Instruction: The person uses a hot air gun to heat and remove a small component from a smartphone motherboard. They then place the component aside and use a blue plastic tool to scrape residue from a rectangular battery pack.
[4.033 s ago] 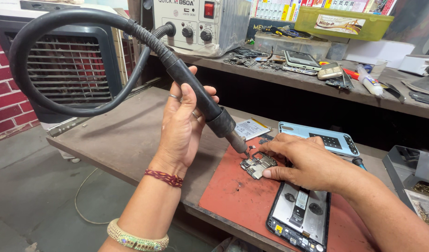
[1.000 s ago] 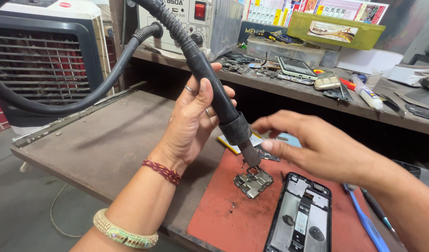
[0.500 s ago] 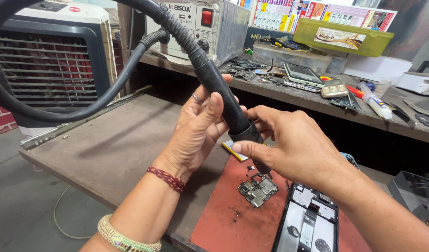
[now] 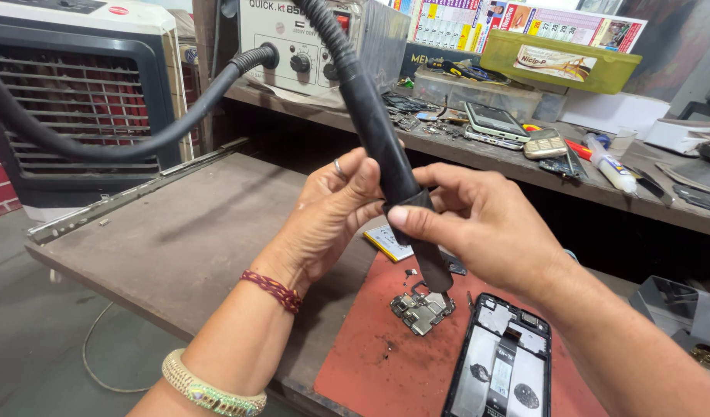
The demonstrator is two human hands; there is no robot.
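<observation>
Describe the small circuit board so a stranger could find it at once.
Start at the red mat on the brown workbench. The circuit board lies near its top edge, under the hot-air wand's nozzle. Unlike the opened phone beside it, it is small, bare and silvery.

We count two hands: left (image 4: 328, 220), right (image 4: 478, 224). One hot-air wand (image 4: 386, 147), one hose (image 4: 123, 139). One circuit board (image 4: 422, 310). One opened phone (image 4: 501, 363) on one red mat (image 4: 362, 355). Two phones on shelf (image 4: 494, 120) (image 4: 545, 144). One green box (image 4: 559, 62). Two bracelets (image 4: 274, 289) (image 4: 212, 390), one ring (image 4: 337, 167).
</observation>
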